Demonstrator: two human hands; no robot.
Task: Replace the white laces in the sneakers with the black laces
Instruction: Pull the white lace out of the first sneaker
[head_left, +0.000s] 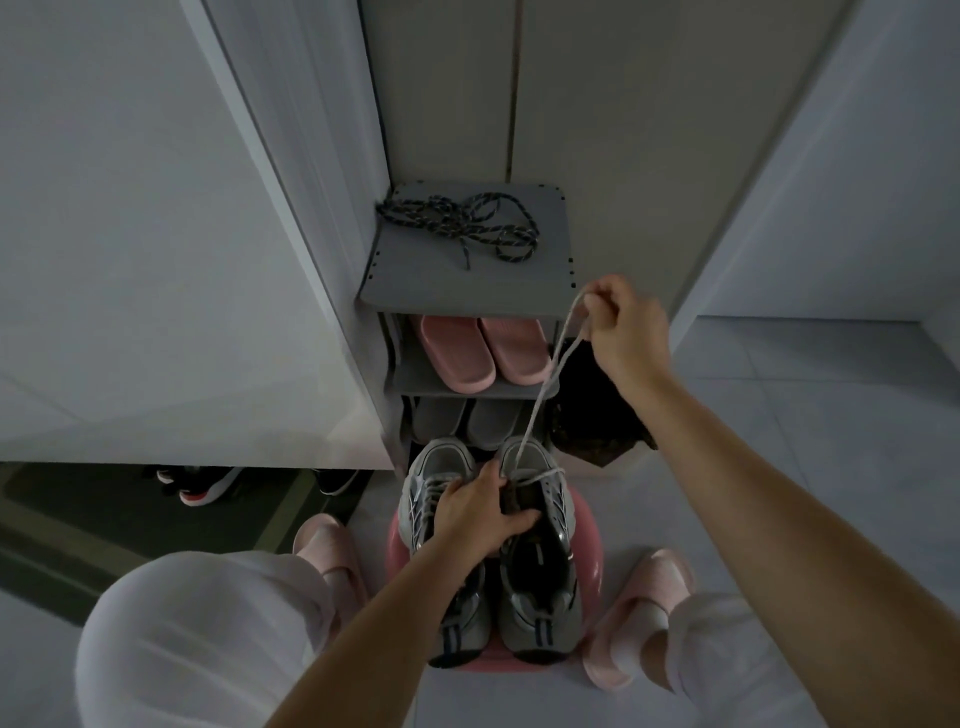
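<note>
Right now, white lace (540, 395): a taut loop rising from the toe end of the open sneaker (540, 571), up and away from the person toward the shoe rack (519, 280).
Lace anchor: it crosses the lowest eyelets near the toe. The throat behind them looks bare, so by my reading this shoe is nearly unlaced.
Right hand (621, 325): raised well above the sneaker, arm stretched forward, fingers and thumb pinched tight on the top of the loop.
Left hand (478, 512): reaches across the other sneaker (441, 457) and grips the open sneaker at the tongue, fingers curled over it and thumb toward the toe, pinning the shoe down.
Key relation: the pull runs along the shoe's long axis, heel toward the person and toe toward the rack. The right hand lies beyond the toe, so the last eyelets are the only catch.
Sneakers: side by side on a pink stool (589, 566) between the knees. The other one keeps its white lacing.
Black laces (457, 223): a loose tangle on the rack's top shelf, well apart from both hands, with the right hand nearer.
Next move, as a judgement: draw the white lace free, then reach forward for a black one.
</note>
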